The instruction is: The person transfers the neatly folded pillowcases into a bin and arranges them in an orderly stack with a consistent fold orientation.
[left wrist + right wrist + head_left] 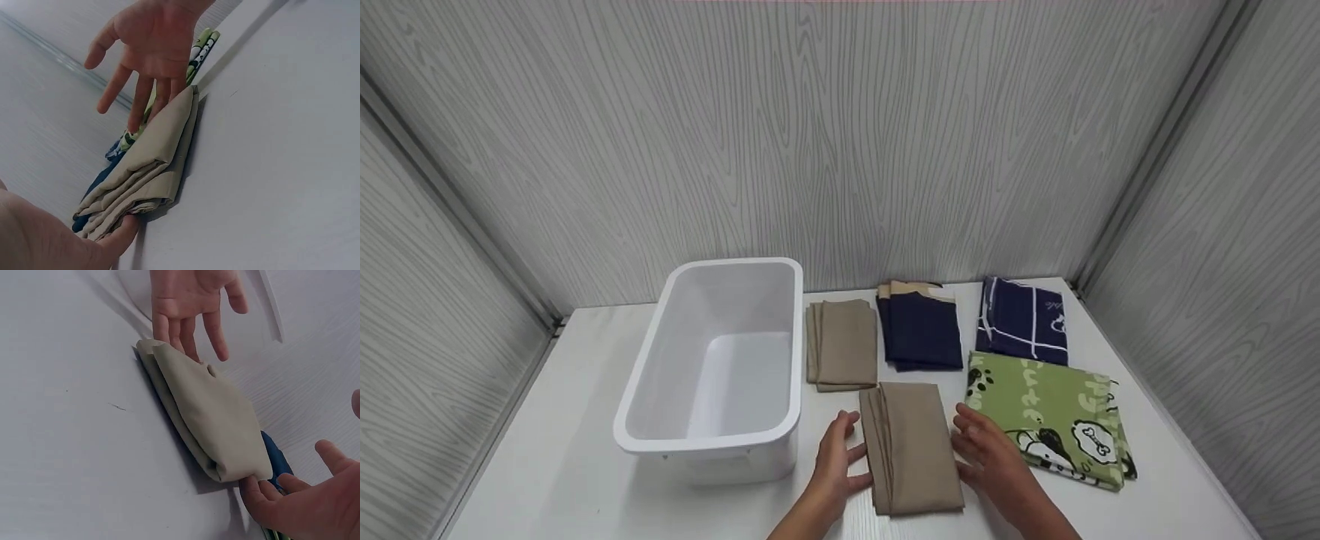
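Observation:
A folded tan cloth (919, 450) lies on the white table between both hands. My left hand (832, 466) is at its left edge, fingers straight and spread, fingertips right at the folded layers. In the left wrist view a finger of that hand meets the lower edge of the tan cloth (152, 146). My right hand (996, 463) stands at the cloth's right side, palm turned inward and fingers loosely extended. The right wrist view shows its fingertips against the near corner of the tan cloth (216, 419). Neither hand grips it.
A white plastic tub (709, 442) stands to the left. Behind the hands lie another folded tan cloth (847, 345), a navy and beige cloth (924, 330) and a navy cloth with white lines (1020, 319). A green printed cloth (1046, 412) lies beside my right hand. Grey wood-grain panels (840, 150) enclose the table.

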Demonstrator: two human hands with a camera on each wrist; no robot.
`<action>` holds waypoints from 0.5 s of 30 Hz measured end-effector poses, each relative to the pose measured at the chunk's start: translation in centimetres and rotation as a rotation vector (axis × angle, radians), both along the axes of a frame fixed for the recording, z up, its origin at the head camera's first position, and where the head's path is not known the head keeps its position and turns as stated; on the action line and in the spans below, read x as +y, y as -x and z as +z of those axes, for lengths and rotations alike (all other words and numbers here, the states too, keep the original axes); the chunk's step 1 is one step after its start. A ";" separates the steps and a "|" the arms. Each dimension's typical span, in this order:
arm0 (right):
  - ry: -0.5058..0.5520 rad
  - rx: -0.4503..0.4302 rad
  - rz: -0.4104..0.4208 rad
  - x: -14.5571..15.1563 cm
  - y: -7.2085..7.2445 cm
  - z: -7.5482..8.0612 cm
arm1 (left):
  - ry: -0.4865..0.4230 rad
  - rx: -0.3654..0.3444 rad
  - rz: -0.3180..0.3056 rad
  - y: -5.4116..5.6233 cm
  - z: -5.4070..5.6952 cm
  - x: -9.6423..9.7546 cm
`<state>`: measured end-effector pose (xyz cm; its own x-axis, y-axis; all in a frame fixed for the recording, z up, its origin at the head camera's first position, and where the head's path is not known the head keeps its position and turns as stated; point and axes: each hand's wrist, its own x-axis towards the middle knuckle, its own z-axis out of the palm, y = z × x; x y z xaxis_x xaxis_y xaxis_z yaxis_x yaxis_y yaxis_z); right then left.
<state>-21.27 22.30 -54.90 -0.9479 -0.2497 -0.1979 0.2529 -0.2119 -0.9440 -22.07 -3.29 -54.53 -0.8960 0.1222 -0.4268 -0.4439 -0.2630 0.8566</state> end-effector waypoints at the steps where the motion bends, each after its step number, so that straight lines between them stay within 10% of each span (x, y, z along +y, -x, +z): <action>1: 0.018 -0.014 0.005 0.1 0.0 0.0 | 0.000 -0.003 -0.002 0.0 0.0 0.0; 15: 0.099 -0.086 0.039 -0.2 0.0 0.0 | -0.046 -0.013 -0.028 0.0 0.1 -0.2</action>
<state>-21.27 22.07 -54.87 -0.9179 -0.3080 -0.2502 0.3414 -0.2916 -0.8935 -22.06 -3.47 -54.41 -0.8864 0.1668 -0.4318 -0.4627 -0.2895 0.8379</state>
